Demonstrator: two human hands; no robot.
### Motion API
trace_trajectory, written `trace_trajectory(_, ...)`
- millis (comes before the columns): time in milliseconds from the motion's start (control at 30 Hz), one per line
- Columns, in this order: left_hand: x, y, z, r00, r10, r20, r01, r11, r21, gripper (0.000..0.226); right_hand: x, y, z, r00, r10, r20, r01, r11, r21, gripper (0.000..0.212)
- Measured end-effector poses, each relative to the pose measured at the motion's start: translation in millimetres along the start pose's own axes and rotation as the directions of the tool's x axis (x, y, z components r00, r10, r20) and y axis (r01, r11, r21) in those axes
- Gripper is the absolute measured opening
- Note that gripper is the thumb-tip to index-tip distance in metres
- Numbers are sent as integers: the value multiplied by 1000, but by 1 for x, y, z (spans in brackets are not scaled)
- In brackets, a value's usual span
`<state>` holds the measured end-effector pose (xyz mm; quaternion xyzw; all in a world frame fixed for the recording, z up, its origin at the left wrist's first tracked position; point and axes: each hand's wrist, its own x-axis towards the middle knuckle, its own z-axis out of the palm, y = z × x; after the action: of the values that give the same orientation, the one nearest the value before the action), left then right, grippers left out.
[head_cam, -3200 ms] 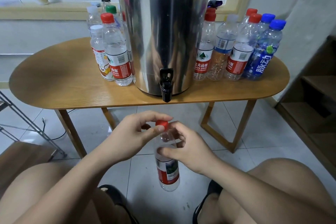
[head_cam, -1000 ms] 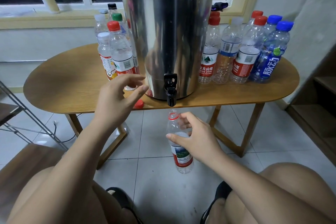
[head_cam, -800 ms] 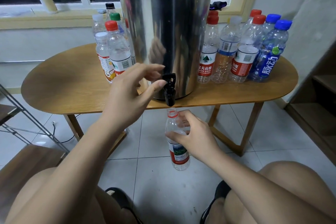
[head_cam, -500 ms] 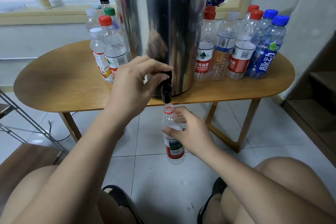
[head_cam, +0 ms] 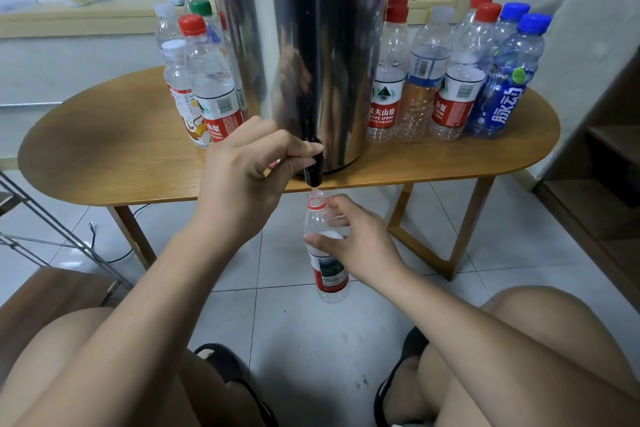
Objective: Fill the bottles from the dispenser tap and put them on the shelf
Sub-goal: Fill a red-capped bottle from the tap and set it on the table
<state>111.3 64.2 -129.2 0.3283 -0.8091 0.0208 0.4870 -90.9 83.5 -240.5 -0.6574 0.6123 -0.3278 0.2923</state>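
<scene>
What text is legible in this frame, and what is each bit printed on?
"农夫山泉", "NGFU SPRING": red-labelled bottle right of the dispenser.
"脉动": blue bottle.
"山泉", "SPRING": red-capped bottle on the left.
Label of the held bottle, and the barcodes: too blurred to read.

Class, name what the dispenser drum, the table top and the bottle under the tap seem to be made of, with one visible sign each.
Dispenser drum: polished metal, likely stainless steel; it mirrors nearby bottles.
Table top: wood or wood veneer, satin finish; grain lines show.
Bottle under the tap: clear thin plastic; its wall is see-through.
</scene>
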Motion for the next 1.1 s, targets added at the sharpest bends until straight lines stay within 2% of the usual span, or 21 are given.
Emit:
trace_trajectory(300, -6, 3, -6, 993, -90, 72, 98, 989, -111, 13, -1, 1, 5, 1000, 6, 14, -6, 1000, -9, 60)
trace_trajectory(700, -5, 7, -9, 986, -135, 96, 144, 985, -95, 15, -1, 8, 13, 1000, 5, -8, -5, 999, 38, 63)
trace_trajectory(1100, -5, 1, -9, 962, -221, 162, 252, 946, -206, 16, 0, 6, 13, 1000, 24, -3, -24, 999, 42, 66)
